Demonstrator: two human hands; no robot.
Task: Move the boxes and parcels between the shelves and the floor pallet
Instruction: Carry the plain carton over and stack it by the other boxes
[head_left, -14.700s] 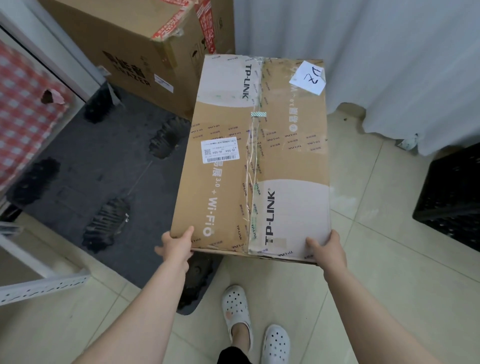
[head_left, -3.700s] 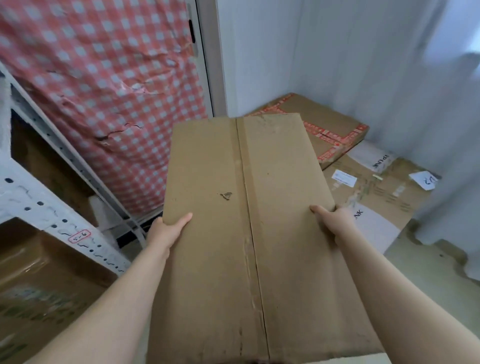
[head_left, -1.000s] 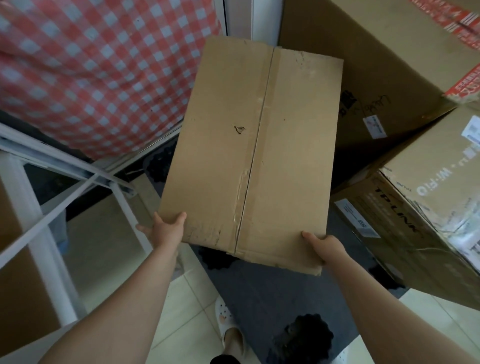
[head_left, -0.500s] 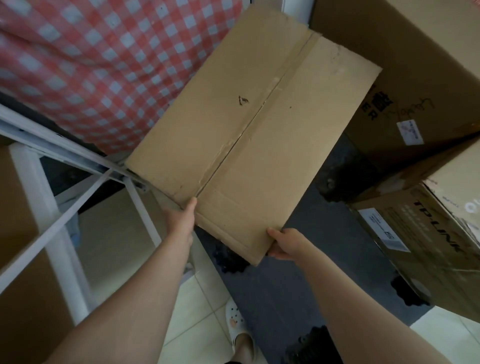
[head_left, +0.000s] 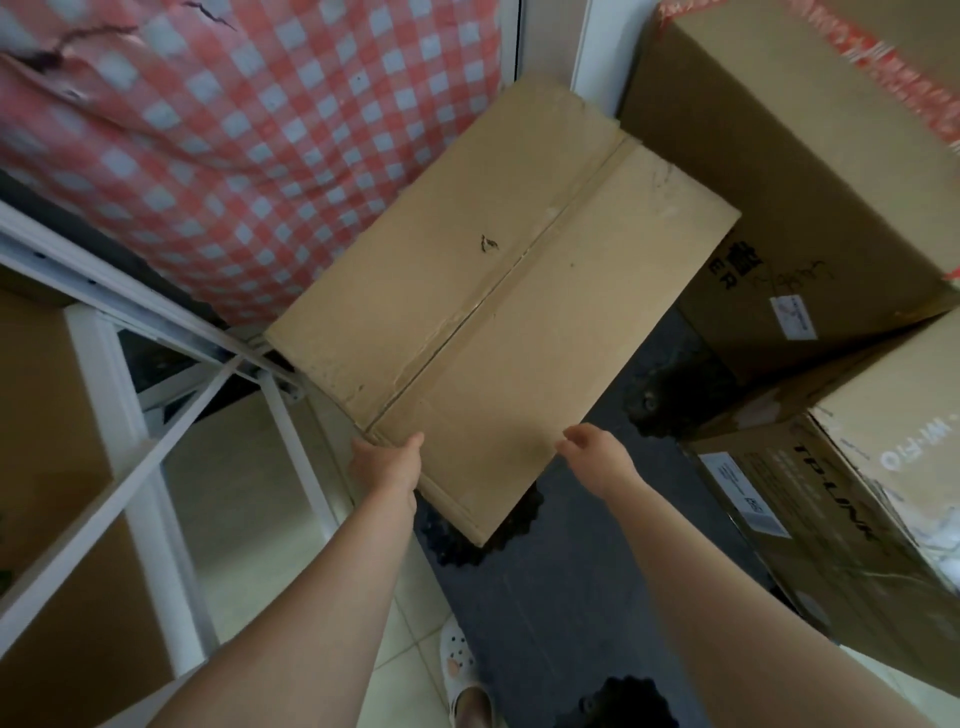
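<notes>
One plain box (head_left: 498, 312) hangs tilted over the dark floor pallet (head_left: 571, 597), beside two more: a taped box (head_left: 810, 171) and a TP-LINK box (head_left: 852, 519). Of the two hands, the left hand (head_left: 387, 462) grips its near edge and the right hand (head_left: 597, 457) touches its side, though whether it grips is unclear.

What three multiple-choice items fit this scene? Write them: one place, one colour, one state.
1. Where is the plain box against the red-taped box? A on top of it; B left of it; C inside it.
2. The checked cloth is: A red and white; B blue and white; C green.
3. The left hand: A hangs free; B presses the cloth; C grips the plain box's edge.
Key: B, the two boxes are side by side; A, red and white squares show; C, the thumb lies over the near edge.
</notes>
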